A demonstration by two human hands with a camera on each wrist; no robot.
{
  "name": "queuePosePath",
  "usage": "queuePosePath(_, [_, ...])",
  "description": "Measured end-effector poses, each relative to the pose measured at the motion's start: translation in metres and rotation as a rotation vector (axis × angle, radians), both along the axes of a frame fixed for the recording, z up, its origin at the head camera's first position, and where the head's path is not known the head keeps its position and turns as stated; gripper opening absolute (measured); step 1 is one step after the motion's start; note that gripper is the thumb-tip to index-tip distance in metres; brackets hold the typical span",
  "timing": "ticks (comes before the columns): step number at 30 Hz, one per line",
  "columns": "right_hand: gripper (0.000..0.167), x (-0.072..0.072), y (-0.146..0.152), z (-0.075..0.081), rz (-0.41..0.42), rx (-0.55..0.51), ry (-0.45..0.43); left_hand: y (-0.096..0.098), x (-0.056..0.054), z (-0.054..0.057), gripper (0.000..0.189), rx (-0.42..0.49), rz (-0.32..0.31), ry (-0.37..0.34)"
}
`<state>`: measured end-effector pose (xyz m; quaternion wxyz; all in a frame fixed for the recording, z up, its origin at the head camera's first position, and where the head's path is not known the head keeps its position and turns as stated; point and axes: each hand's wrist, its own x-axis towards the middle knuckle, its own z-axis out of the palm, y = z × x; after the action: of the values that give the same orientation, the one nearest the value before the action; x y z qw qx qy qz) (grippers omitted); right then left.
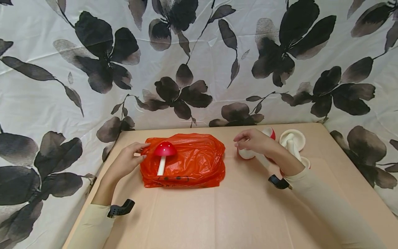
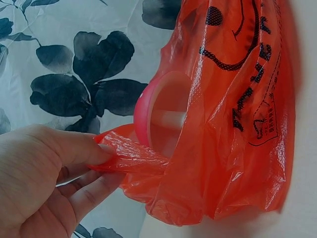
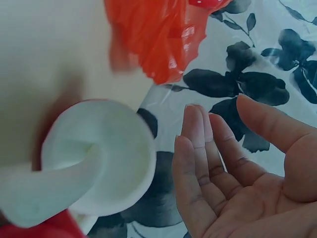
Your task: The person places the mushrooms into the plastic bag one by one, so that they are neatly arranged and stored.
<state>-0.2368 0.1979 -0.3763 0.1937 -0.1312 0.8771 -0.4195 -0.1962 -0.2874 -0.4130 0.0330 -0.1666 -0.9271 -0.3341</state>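
A red plastic bag (image 1: pixel 199 162) with black print lies on the table. My left hand (image 1: pixel 127 160) is at its left side, and in the left wrist view the thumb and fingers pinch a gathered piece of the bag (image 2: pixel 233 163). A toy mushroom (image 1: pixel 165 149) with a white-dotted red cap and white stem lies at the bag's left part; a fold of film hides part of its stem in the left wrist view. My right hand (image 3: pixel 237 183), fingers loosely extended and holding nothing, hovers by several more mushrooms. One mushroom (image 3: pixel 119 158) shows its pale underside beside that hand.
To the right, a mushroom (image 1: pixel 292 140) lies with its pale underside up, near other mushrooms partly hidden by my right forearm. The tan table (image 1: pixel 214 218) meets a floral cloth (image 1: pixel 199 45) along its back edge. Each wrist wears a black band.
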Motion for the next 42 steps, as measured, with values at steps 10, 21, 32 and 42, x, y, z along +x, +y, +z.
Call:
queuePosePath(10, [0.031,0.007,0.023,-0.008,-0.011,0.098,0.097,0.001,0.008,-0.003,0.045,0.019,0.01,0.004])
queuePosePath(21, [0.032,0.009,0.034,-0.024,-0.046,0.176,0.18,0.001,0.012,-0.004,0.044,0.012,0.011,0.02])
queuePosePath(32, [0.045,0.008,0.033,-0.033,-0.046,0.322,0.146,0.001,0.011,-0.005,0.044,-0.006,0.003,0.007])
queuePosePath(42, [0.042,0.003,0.034,-0.046,-0.053,0.368,0.201,0.001,0.01,-0.006,0.044,-0.008,0.007,0.001])
